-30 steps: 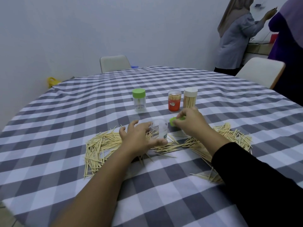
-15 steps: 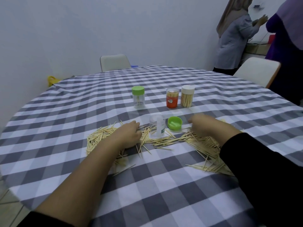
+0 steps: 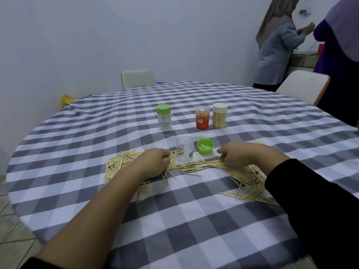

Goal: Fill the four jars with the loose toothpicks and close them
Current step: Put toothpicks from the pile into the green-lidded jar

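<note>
Both hands curled on toothpicks (image 3: 196,166): left hand (image 3: 155,164), right hand (image 3: 236,156); open jar (image 3: 184,148) and lid (image 3: 205,146) between them

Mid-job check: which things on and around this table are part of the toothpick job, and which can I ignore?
Job: loose toothpicks; open jar; its green lid; green-capped jar; orange-label jar; white-capped jar; left hand and right hand, both on the toothpicks.

Ignore: two chairs; yellow object; two bystanders.

Black sleeve (image 3: 318,200) on right arm; left forearm bare.
</note>
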The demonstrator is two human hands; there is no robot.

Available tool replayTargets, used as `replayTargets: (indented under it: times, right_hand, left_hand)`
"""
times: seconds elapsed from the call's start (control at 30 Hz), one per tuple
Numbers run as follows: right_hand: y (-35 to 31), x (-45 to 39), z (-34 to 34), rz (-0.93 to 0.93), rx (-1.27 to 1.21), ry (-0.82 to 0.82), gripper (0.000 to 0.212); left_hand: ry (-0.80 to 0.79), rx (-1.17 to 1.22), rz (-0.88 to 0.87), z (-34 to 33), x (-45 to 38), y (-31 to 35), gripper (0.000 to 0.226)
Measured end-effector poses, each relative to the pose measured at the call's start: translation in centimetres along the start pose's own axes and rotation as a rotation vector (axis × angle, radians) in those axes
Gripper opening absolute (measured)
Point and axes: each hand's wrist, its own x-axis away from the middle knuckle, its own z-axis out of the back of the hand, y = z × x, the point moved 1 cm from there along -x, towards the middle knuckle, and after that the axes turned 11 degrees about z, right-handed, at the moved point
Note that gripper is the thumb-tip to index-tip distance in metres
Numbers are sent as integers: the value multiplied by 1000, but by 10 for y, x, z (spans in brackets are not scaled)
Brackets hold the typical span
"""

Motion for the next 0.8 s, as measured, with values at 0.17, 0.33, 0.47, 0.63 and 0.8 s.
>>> replayTargets:
  times: [0.17, 0.33, 0.47, 0.63, 0.8]
  right_hand:
    - [-4, 0, -12, -5, 93, 4, 32]
    - [-12, -2, -28, 14, 244, 147, 30]
    - [-17, -5, -33, 9, 312, 260, 28]
    - [-18, -9, -40, 50, 375, 371, 25]
    - [-18, -7, -38, 98, 378, 416, 24]
  left_hand:
    - [-150, -87, 36, 1, 6, 1, 60]
    - [-102, -173, 14, -2, 2, 0, 28]
    - [35, -310, -15, -1, 0, 0, 14]
    - [92, -433, 42, -10, -6, 0, 23]
    - [207, -436, 26, -15, -9, -4, 26]
